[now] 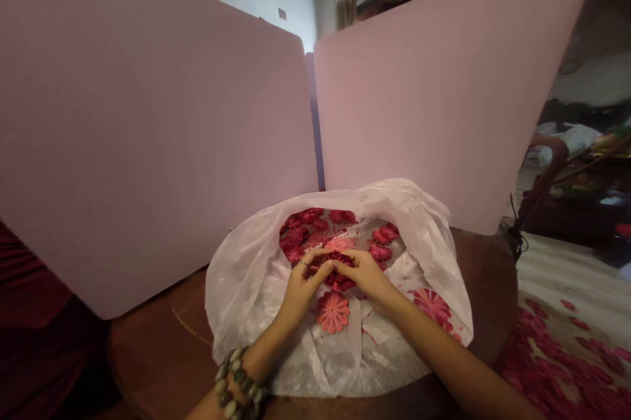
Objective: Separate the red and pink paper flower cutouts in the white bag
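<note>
Hands (304, 279) (365, 272) together around red petals (341, 281)

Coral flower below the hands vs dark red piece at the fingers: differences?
The coral flower is light coral; the dark red piece is deep red. The coral flower lies unheld, fully visible; the dark red piece is between the left hand and right hand, partly covered. Both look petalled.
</note>
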Tool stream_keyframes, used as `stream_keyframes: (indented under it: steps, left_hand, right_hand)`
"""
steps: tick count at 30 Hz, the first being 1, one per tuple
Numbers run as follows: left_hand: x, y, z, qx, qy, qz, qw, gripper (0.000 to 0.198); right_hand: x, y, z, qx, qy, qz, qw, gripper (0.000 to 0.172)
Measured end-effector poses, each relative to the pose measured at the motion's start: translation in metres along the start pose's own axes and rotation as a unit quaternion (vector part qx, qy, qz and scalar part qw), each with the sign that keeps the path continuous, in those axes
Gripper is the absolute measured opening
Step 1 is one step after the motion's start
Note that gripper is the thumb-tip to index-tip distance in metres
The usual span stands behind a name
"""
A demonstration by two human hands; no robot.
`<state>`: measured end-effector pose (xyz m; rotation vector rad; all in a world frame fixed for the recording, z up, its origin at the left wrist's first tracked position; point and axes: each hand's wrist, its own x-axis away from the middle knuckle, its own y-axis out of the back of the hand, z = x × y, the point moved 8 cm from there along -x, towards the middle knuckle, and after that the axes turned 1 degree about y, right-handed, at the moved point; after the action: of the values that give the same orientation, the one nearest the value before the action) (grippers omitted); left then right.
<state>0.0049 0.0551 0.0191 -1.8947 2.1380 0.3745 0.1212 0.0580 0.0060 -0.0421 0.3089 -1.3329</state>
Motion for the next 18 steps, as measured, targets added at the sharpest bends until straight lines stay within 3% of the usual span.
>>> stream_keyframes:
  steps: [4, 8, 11, 14, 18]
  left_hand:
    - [-0.003, 0.002, -0.007, -0.037, -0.042, 0.011, 0.998, 0.021]
    - [-0.002, -0.002, -0.003, -0.017, 0.001, 0.025, 1.0, 0.028]
    - [0.0, -0.007, -0.006, -0.02, -0.004, 0.041, 0.999, 0.022]
    - [0.001, -0.01, -0.007, -0.025, 0.002, 0.051, 0.998, 0.015]
    - [0.004, -0.013, -0.005, 0.0, 0.022, 0.05, 0.998, 0.017]
  right_hand:
    - [-0.004, 0.003, 0.007, 0.092, 0.098, 0.005, 0.991, 0.028]
    - [-0.003, 0.006, 0.007, 0.234, 0.132, -0.014, 0.963, 0.028]
    - [-0.001, 0.01, 0.009, 0.301, 0.129, -0.053, 0.943, 0.038]
    - [0.001, 0.014, 0.01, 0.306, 0.1, -0.095, 0.942, 0.048]
    - [0.002, 0.01, 0.005, 0.293, 0.059, -0.073, 0.952, 0.055]
